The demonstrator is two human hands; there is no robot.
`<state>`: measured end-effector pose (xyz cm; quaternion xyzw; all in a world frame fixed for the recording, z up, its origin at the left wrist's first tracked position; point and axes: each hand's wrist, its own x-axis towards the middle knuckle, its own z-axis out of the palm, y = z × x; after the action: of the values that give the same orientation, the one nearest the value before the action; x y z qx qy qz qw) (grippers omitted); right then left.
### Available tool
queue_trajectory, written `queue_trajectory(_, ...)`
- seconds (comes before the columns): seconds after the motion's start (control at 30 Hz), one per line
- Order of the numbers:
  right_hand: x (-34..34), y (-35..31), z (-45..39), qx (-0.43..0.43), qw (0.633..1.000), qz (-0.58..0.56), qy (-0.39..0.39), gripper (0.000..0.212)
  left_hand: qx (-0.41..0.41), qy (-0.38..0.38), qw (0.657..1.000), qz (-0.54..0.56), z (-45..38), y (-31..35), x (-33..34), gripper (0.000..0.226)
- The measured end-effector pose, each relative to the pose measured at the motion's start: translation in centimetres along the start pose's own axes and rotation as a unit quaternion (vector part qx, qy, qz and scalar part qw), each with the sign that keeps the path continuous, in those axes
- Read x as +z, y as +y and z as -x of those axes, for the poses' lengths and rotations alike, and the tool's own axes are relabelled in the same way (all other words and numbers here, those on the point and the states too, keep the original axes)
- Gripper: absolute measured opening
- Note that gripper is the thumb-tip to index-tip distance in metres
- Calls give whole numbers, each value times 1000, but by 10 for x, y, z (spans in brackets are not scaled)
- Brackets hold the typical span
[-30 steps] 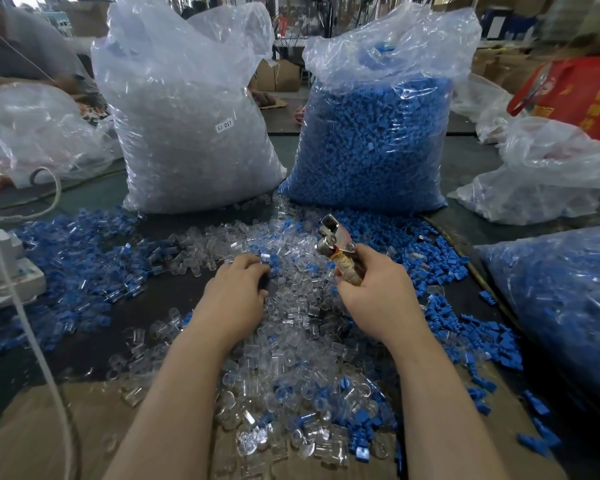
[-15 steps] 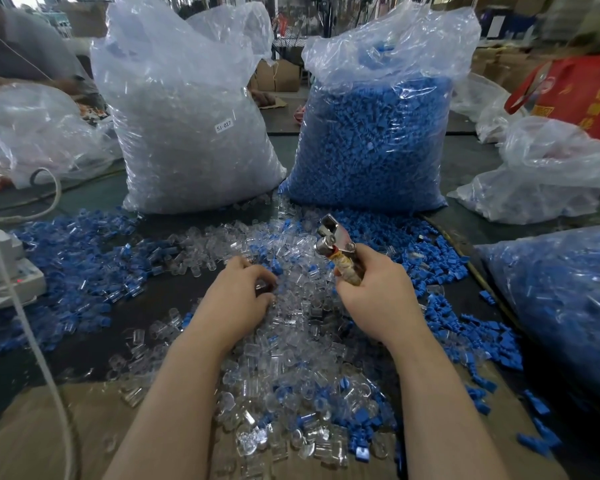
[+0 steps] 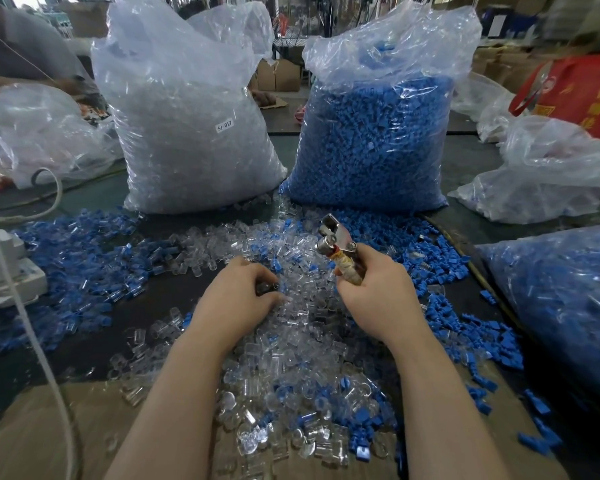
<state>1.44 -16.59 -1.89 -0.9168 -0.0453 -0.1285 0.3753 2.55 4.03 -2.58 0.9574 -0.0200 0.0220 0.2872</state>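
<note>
Metal tool (image 3: 335,245) upright over clear caps (image 3: 291,341) heap.

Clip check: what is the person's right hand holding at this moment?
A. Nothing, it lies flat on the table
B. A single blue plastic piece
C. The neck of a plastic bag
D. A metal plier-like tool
D: the right hand grips a metal tool by its wrapped handle, with the shiny head pointing up and away over the loose clear pieces.
</note>
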Motion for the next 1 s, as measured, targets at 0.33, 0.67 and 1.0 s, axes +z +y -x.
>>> queue_trajectory(0.33,0,-2,1,2,1000,-3,-7,5,36,-3,999,-28,1,4,6,38)
queue_trajectory(0.67,-1,-2,1,-2,1000,-4,-9,7,49,16,999,7,2,7,5,11)
queue_trajectory(1.0,-1,-1,1,1,1000,-4,-7,6,-13,75,993,93,3,8,-2,19)
